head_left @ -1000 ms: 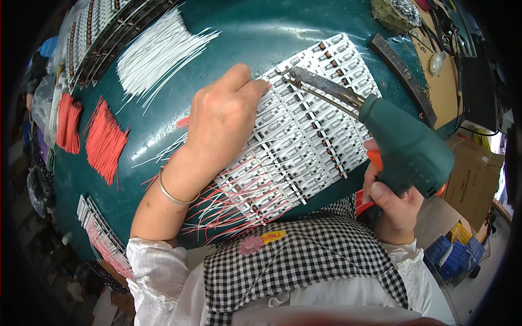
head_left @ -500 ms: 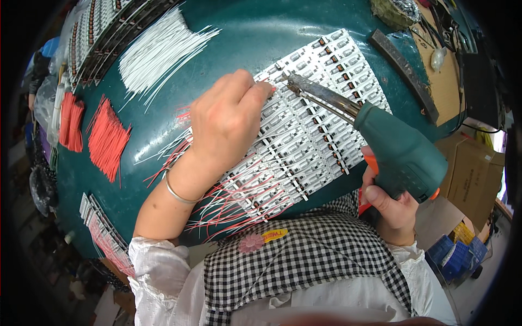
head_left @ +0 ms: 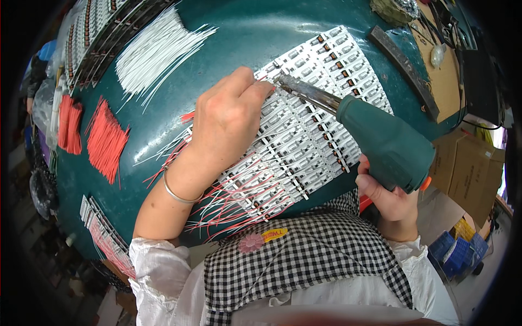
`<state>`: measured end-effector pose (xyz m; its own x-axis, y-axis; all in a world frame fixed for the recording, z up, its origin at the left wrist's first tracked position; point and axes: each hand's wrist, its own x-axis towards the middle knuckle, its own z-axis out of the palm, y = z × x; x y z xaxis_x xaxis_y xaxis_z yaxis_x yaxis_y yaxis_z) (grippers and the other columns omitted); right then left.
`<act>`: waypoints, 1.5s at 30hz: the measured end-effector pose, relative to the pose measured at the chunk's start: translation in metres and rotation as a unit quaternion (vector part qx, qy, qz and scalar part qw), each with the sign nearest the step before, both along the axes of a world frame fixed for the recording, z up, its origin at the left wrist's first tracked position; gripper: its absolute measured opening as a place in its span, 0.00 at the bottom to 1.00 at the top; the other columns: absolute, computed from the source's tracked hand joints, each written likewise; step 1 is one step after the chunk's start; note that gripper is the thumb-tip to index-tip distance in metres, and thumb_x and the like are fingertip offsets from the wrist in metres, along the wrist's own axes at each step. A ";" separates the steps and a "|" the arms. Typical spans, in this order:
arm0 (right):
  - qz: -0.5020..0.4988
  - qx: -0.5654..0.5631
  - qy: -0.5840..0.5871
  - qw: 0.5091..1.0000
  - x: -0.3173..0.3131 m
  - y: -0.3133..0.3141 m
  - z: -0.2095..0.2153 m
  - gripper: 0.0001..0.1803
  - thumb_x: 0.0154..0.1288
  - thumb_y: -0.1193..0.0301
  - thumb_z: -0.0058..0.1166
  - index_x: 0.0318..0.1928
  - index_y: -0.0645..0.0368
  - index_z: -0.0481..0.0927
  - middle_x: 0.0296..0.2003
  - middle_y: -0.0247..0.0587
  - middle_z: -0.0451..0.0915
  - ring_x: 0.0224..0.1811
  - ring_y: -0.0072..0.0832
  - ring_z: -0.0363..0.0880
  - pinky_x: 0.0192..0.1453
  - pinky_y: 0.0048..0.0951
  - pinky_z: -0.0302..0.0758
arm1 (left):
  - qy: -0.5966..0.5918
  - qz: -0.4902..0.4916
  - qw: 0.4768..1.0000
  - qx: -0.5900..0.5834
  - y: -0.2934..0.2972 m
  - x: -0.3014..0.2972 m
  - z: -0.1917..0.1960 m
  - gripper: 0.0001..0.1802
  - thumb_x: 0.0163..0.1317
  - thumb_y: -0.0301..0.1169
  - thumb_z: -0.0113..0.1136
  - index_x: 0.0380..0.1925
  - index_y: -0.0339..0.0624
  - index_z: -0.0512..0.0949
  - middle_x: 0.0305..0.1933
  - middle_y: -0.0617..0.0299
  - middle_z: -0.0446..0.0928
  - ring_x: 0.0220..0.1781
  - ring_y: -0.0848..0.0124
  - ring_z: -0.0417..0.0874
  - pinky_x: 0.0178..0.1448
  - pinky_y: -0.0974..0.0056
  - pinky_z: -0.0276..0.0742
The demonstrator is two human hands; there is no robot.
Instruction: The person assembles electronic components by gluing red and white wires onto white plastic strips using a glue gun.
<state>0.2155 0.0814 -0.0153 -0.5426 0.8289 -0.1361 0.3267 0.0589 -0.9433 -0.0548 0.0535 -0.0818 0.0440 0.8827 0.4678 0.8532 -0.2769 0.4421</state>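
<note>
Over the far left part of a white panel of small circuit boards, my left hand is closed in a pinch on red wires, whose ends stick out behind the palm. My right hand grips a green soldering gun by its handle. The gun's metal tip comes down on the panel close beside my left fingertips. Whether tip and wire touch is too small to tell. Red and white wires trail from the boards along the panel's near left side.
A pile of white wires and bundles of red wires lie on the green table to the left. Stacked panels stand at the far left, a wired one at near left. A dark bar lies right.
The soldering gun and my right hand have shifted left, bringing the tip nearer my left fingers. My left hand has barely moved; more of the red wire ends shows behind it.
</note>
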 end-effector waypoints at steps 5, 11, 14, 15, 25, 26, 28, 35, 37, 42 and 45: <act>-0.055 -0.032 0.001 0.998 0.000 0.000 0.006 0.17 0.50 0.79 0.69 0.42 0.65 0.79 0.35 0.38 0.81 0.34 0.28 0.79 0.40 0.27 0.75 | 0.021 -0.002 1.000 -0.021 0.002 0.001 0.002 0.08 0.44 0.19 0.59 0.28 0.36 0.81 0.24 0.57 0.68 0.26 0.61 0.77 0.27 0.58 0.73; -0.048 -0.123 -0.005 0.991 -0.003 0.019 0.020 0.15 0.52 0.80 0.68 0.41 0.66 0.78 0.31 0.36 0.80 0.30 0.21 0.78 0.34 0.22 0.75 | 0.028 0.005 0.999 -0.031 0.002 0.002 0.004 0.08 0.44 0.19 0.60 0.28 0.36 0.81 0.25 0.57 0.69 0.26 0.60 0.77 0.29 0.58 0.74; -0.054 -0.139 0.015 0.989 -0.004 0.025 0.021 0.14 0.53 0.80 0.67 0.40 0.66 0.78 0.30 0.36 0.79 0.26 0.20 0.77 0.27 0.21 0.73 | 0.031 0.003 0.999 -0.030 0.004 0.003 0.004 0.08 0.44 0.19 0.60 0.28 0.36 0.81 0.25 0.57 0.69 0.26 0.60 0.77 0.29 0.58 0.74; -0.045 -0.125 0.002 0.991 -0.005 0.028 0.022 0.14 0.53 0.80 0.66 0.39 0.66 0.78 0.29 0.36 0.79 0.24 0.20 0.76 0.25 0.20 0.72 | 0.030 0.001 0.999 -0.031 0.004 0.003 0.005 0.08 0.44 0.19 0.60 0.28 0.36 0.81 0.25 0.57 0.69 0.26 0.60 0.77 0.29 0.58 0.74; -0.133 -0.071 0.117 0.982 -0.002 0.024 0.015 0.40 0.47 0.62 0.69 0.55 0.77 0.67 0.44 0.58 0.75 0.14 0.25 0.71 0.14 0.20 0.65 | 0.043 0.002 0.998 -0.047 0.004 0.001 0.008 0.07 0.46 0.20 0.60 0.28 0.36 0.81 0.26 0.56 0.70 0.27 0.60 0.78 0.29 0.58 0.75; -0.129 -0.060 0.130 0.981 0.000 0.021 0.014 0.40 0.47 0.62 0.69 0.55 0.77 0.67 0.47 0.59 0.74 0.14 0.25 0.71 0.14 0.20 0.65 | 0.048 0.004 0.998 -0.049 0.003 0.000 0.007 0.07 0.46 0.20 0.60 0.28 0.36 0.81 0.26 0.56 0.70 0.27 0.60 0.78 0.29 0.58 0.75; -0.123 -0.087 0.144 0.978 0.007 0.011 0.013 0.37 0.48 0.67 0.70 0.56 0.74 0.69 0.47 0.56 0.76 0.22 0.24 0.73 0.24 0.21 0.69 | 0.054 0.007 0.997 -0.050 0.002 -0.001 0.007 0.07 0.46 0.20 0.60 0.28 0.36 0.81 0.26 0.57 0.71 0.27 0.61 0.78 0.29 0.59 0.74; -0.052 -0.057 0.097 0.992 0.024 -0.014 -0.013 0.40 0.55 0.68 0.68 0.62 0.74 0.62 0.52 0.60 0.74 0.20 0.26 0.74 0.21 0.21 0.70 | 0.086 0.021 0.996 0.008 0.004 -0.001 0.002 0.06 0.46 0.22 0.61 0.27 0.40 0.81 0.27 0.61 0.72 0.28 0.65 0.77 0.27 0.60 0.73; -0.041 -0.050 0.087 0.994 0.028 -0.014 -0.017 0.39 0.56 0.69 0.67 0.62 0.73 0.62 0.52 0.59 0.75 0.20 0.26 0.73 0.21 0.22 0.70 | 0.107 0.017 0.993 0.048 0.004 -0.002 0.006 0.06 0.46 0.22 0.61 0.27 0.41 0.81 0.26 0.62 0.72 0.27 0.66 0.76 0.27 0.61 0.72; -0.050 -0.132 0.034 0.989 0.022 -0.019 -0.007 0.11 0.54 0.75 0.68 0.37 0.63 0.80 0.31 0.34 0.80 0.32 0.24 0.77 0.36 0.24 0.73 | 0.046 0.024 0.998 0.031 -0.007 0.007 0.000 0.07 0.44 0.22 0.63 0.27 0.41 0.82 0.24 0.62 0.71 0.23 0.66 0.75 0.24 0.61 0.70; -0.059 -0.145 0.034 0.987 0.019 -0.022 -0.007 0.10 0.54 0.76 0.67 0.36 0.63 0.81 0.31 0.35 0.81 0.31 0.24 0.78 0.35 0.24 0.74 | 0.002 0.017 1.000 -0.001 -0.005 0.006 -0.002 0.08 0.43 0.21 0.63 0.27 0.41 0.83 0.22 0.61 0.69 0.22 0.65 0.75 0.24 0.61 0.71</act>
<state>0.2348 0.0596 -0.0224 -0.4611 0.8180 -0.3439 0.2497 -0.2523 -0.9349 -0.0487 0.0488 -0.0840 0.0160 0.8848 0.4656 0.8638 -0.2467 0.4392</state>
